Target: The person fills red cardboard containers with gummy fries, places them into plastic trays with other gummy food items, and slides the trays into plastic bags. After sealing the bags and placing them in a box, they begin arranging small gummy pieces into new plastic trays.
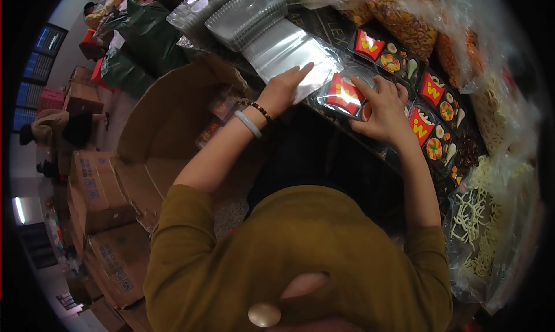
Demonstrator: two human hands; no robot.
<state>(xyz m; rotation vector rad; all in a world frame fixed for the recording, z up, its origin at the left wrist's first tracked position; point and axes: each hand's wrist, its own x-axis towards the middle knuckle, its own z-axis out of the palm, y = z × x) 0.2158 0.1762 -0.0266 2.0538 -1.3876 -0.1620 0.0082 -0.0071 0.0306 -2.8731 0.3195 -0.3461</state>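
My left hand (286, 90), wearing a beaded bracelet and a pale bangle, lies with stretched fingers on a stack of clear plastic bags (283, 52). My right hand (383, 108) grips the right side of a small clear pack (344, 93), thumb at the near edge and fingers over the top. Inside that pack shows a red fries carton with a yellow mark; its right part is hidden by my fingers. Similar filled trays with red cartons and toy-like food pieces (425, 124) sit just right of my right hand, with another tray (386, 54) beyond.
Stacked clear plastic lids or trays (245, 17) stand at the far side. Bags of small orange pieces (404, 20) and pale noodle-like pieces (477, 216) line the right. An open cardboard box (156, 118) with packs inside is at my left, near closed cartons (101, 187).
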